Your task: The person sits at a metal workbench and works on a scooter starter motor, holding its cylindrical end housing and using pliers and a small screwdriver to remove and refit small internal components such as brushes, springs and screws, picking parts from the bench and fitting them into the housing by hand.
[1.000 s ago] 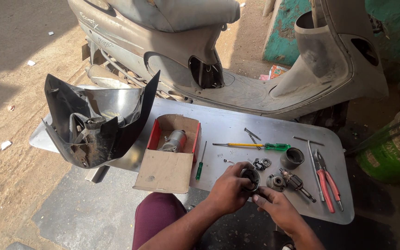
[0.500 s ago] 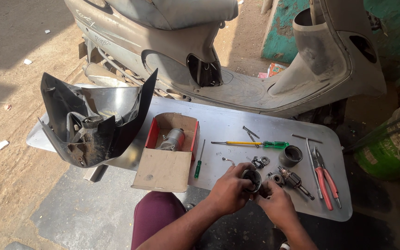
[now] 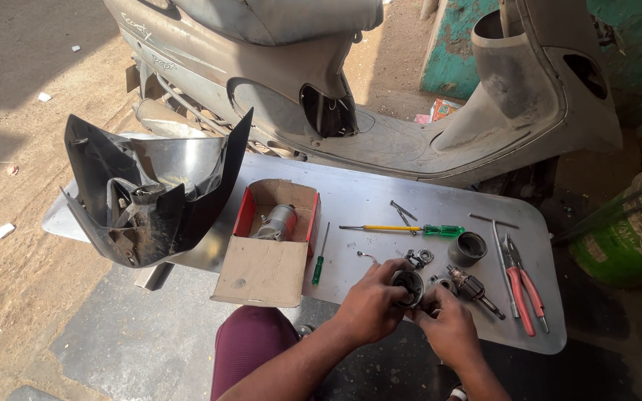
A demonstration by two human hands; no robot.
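Starting at the left, a black scooter front cowl (image 3: 150, 197) lies on the grey metal panel (image 3: 365, 200) that serves as a work surface, its hollow side up and a chrome headlamp reflector showing inside. Just right of it sits an open cardboard box (image 3: 269, 260) with red inner walls; a cylindrical metal motor body (image 3: 278, 221) rests in it, and the plain brown flap hangs toward the person. No label can be made out on the box. A small green-handled screwdriver (image 3: 319, 256) lies beside the box.

At centre, the left hand (image 3: 369, 301) grips a round black motor end piece (image 3: 409, 286), fingers curled closed around its rim. The right hand (image 3: 447, 327) meets it from the other side, fingers narrow and pressed to the part; what they pinch cannot be told. The part is held just above the near edge of the panel.

By the look of it, the work is mid-way: the unit is apart, and a wound armature (image 3: 475, 286), a dark cup-shaped housing (image 3: 467, 249) and small washers (image 3: 419, 258) lie loose and unfitted.

Further right lie a yellow-and-green screwdriver (image 3: 403, 229), a T-handle wrench (image 3: 499, 241) and red-handled pliers (image 3: 523, 286). A dusty grey scooter (image 3: 380, 104) stands behind, and a green drum (image 3: 626, 238) at far right.
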